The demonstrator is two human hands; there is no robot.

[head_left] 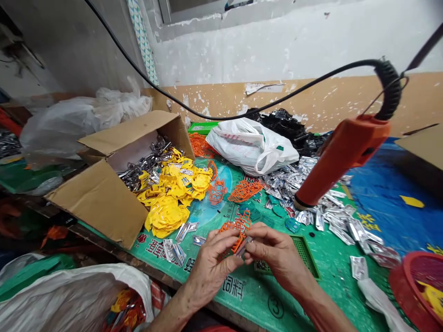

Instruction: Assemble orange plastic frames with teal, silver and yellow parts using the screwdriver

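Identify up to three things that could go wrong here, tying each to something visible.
The slim grey piece at the fingertips of the left hand and right hand could slip onto the green printed table cover.

The orange-red cylindrical tool on a thick black cable might knock the flat silvery packets around its tip.

Yellow plastic pieces heaped at the open brown cardboard box may slide toward the hands.

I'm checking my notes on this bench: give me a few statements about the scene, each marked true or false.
Yellow pieces lie at the cardboard box's open mouth. True.
The corded tool is blue. False: the corded tool is orange-red.
The left hand and right hand are both at an orange frame. True.
The white bag is inside the red basket. False: the white bag lies outside it, farther left in view.
Silvery packets lie on the green-covered table. True.
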